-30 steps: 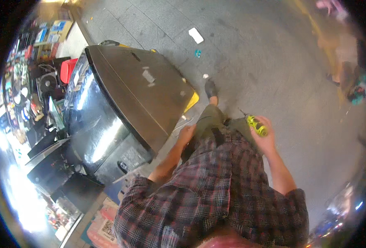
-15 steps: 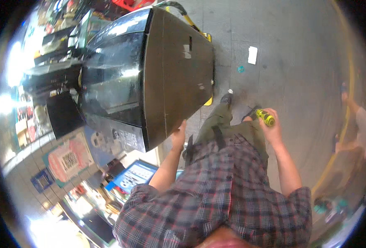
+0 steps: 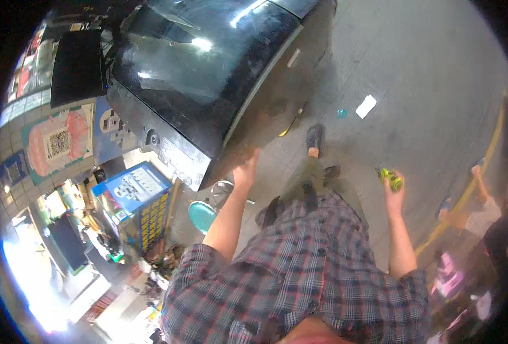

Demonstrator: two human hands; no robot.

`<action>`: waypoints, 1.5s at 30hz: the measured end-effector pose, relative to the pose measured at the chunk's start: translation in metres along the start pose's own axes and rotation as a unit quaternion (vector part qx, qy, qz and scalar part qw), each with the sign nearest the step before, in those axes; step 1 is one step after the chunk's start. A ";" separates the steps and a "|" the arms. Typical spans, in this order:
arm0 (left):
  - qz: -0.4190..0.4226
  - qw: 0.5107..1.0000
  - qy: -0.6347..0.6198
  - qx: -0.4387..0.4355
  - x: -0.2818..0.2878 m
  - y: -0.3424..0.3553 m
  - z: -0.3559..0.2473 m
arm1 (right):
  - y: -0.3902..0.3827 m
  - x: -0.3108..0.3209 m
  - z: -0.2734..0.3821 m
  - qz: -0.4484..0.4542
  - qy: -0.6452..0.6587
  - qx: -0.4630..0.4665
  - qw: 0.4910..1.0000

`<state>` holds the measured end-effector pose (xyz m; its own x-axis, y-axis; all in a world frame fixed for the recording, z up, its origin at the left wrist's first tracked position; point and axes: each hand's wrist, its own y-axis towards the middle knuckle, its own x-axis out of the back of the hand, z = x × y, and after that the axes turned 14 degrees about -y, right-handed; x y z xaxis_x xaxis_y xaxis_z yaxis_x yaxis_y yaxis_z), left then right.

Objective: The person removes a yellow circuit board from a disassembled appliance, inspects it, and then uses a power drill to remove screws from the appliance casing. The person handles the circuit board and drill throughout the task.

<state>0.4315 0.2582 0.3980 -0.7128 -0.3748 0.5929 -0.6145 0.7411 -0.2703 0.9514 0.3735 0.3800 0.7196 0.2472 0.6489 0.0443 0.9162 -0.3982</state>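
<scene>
A large top-loading washing machine with a dark glass lid and a grey side stands tilted in view at the upper left. My left hand is at the near end of its side panel, fingers stretched out and a little blurred. Whether the palm presses on the panel I cannot tell. Out to the right, clear of the machine, my right hand is wrapped round a screwdriver-like tool with a yellow-green and black handle. Its dark thin end points up and left.
A blue box and a round green stool stand left of my arm. White and teal scraps lie on the grey floor. Another person is at the far right, by a yellow floor line.
My view has turned and moved closer to the machine, whose lid now fills more of the upper left. The stool has come into sight. My right hand has swung slightly outward with the tool.
</scene>
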 end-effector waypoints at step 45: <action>-0.011 0.879 -0.476 0.026 0.022 -0.098 -0.303 | 0.231 0.079 -0.044 0.183 -0.200 0.189 0.944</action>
<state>0.5787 0.3459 0.6669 -0.6453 -0.7030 -0.2989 -0.6281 0.7110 -0.3163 1.0487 0.5907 0.3106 0.3167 0.5989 0.7356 -0.4613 0.7748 -0.4322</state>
